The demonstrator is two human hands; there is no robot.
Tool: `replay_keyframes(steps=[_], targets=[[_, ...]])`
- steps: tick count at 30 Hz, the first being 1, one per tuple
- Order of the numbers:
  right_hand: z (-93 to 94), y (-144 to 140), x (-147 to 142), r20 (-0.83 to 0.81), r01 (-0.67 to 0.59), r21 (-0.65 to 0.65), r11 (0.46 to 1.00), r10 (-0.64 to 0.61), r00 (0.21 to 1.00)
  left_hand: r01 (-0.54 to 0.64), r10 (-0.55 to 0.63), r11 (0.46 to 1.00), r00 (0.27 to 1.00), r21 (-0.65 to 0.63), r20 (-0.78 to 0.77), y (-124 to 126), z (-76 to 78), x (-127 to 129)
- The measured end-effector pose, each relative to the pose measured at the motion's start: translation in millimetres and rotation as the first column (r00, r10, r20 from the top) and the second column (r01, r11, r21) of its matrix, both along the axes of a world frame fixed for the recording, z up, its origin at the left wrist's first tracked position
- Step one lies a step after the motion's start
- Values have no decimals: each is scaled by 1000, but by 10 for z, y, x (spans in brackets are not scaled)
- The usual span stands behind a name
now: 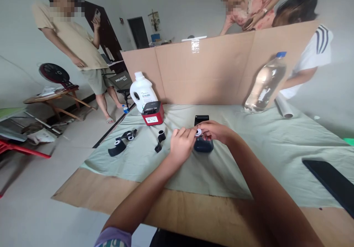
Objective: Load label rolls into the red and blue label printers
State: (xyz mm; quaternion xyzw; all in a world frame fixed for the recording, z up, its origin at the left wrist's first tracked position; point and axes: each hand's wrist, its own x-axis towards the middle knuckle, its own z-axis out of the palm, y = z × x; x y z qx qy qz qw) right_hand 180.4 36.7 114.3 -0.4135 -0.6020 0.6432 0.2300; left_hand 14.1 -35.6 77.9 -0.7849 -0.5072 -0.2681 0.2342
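A small white-edged roll [198, 132] with a dark centre sits between my two hands. My right hand [217, 130] pinches it from the right with its fingertips. The curled fingers of my left hand [182, 141] close against its left side and partly hide it. Directly beneath the hands is a small dark blue device [204, 145] with its black lid [201, 119] raised; the hands cover its middle. To the left lie a partly unwound black roll [159, 141] and more loose black rolls [121, 143] with white cores.
A red box [153, 115] with a black top stands before a white jug [143, 92]. Behind is a cardboard screen [204, 73]. A large clear bottle [266, 82] and a grey tube [284, 106] are back right, a black phone [330, 182] front right. Several people are beyond.
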Motion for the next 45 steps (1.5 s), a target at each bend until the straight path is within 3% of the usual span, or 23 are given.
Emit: replay_keyframes(steps=[4, 9, 14, 18, 23, 32, 36, 41, 45], targets=[[-176, 165, 196, -20, 60, -42, 997, -60, 998, 22, -23, 998, 1000, -53, -17, 167, -115, 164], [-447, 399, 342, 158, 177, 185, 967, -207, 965, 117, -122, 985, 992, -124, -39, 136, -342, 206], [-592, 530, 405, 336, 136, 513, 848, -344, 877, 268, -267, 954, 963, -136, 25, 109, -622, 94], [-555, 511, 361, 431, -37, 641, 767, -319, 844, 417, -415, 908, 908, -42, 57, 126, -718, 67], [-463, 494, 260, 557, -189, 655, 731, -299, 775, 471, -475, 880, 878, 60, 65, 142, -744, 105], [-339, 410, 169, 754, -410, 592, 693, -298, 585, 490, -490, 871, 869, 20, 70, 149, -804, 123], [-417, 403, 93, 739, -406, 621, 670, -328, 589, 497, -497, 867, 864, 22, 76, 148, -806, 136], [-649, 412, 28, 710, -399, 673, 623, -393, 584, 479, -473, 876, 876, -54, 94, 152, -821, 118], [-778, 425, 31, 644, -288, 732, 618, -489, 588, 470, -463, 879, 881, -76, 98, 157, -812, 107]])
